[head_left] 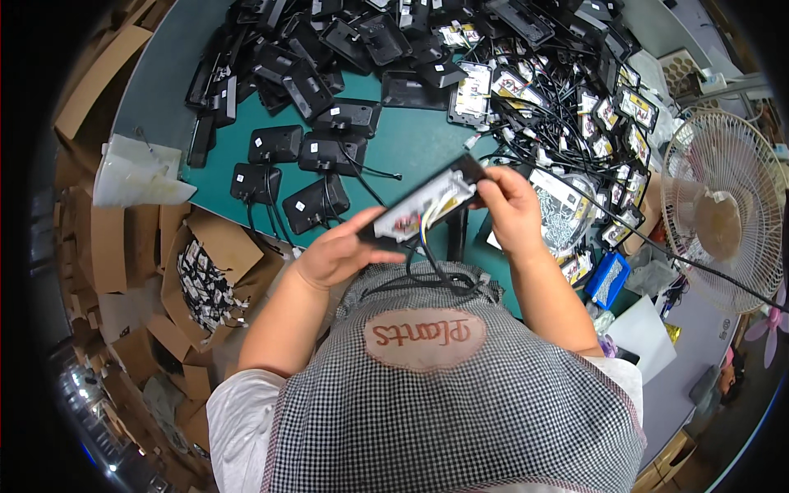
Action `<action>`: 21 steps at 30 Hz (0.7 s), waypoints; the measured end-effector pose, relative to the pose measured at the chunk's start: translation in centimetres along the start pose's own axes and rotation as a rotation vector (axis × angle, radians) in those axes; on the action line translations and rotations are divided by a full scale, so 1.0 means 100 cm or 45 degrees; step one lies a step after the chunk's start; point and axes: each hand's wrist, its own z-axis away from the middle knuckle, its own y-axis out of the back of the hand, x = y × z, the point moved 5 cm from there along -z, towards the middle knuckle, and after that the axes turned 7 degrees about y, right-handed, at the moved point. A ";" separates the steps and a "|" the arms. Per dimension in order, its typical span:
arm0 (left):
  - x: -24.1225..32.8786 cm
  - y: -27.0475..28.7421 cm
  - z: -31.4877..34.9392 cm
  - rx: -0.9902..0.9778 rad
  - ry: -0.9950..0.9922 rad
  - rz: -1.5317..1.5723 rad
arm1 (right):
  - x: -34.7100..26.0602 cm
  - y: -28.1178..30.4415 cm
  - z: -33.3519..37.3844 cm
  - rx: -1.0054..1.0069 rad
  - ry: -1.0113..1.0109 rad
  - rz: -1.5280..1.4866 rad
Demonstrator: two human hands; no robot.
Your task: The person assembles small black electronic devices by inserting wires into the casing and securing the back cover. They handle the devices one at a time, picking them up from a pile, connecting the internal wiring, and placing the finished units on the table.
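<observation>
Between my two hands, just above the near edge of the bench, a long black plastic housing (417, 205) is tilted with its right end raised. Its inner side faces up, showing a white and yellow panel and thin coloured wires. A black cable (448, 278) hangs from it in front of my apron. My left hand (335, 251) supports the lower left end, fingers stretched beneath it. At the upper right end, my right hand (511, 205) grips the housing between thumb and fingers. Left of it, several closed black units (316, 203) with cables lie on the green bench (393, 135).
Black shells (308, 86) are heaped at the back; panels with tangled cables (567, 107) pile up at the right. A clear tub of screws (565, 218) and a blue tray (608, 279) stand nearby. A fan (719, 209) is far right. Cardboard boxes (222, 246) line the left.
</observation>
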 end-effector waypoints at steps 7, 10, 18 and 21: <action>0.000 -0.016 -0.025 0.083 0.291 -1.065 | 0.004 -0.031 0.001 -0.154 -0.038 -0.345; 0.023 -0.017 -0.036 0.619 0.041 -1.689 | 0.020 -0.048 0.013 -0.152 -0.495 -0.749; 0.038 0.064 -0.052 1.237 -0.242 -2.185 | 0.100 -0.060 -0.013 -0.442 -0.850 -0.020; 0.033 0.081 -0.049 1.266 -0.253 -2.054 | 0.115 -0.049 -0.052 -0.346 -0.533 0.301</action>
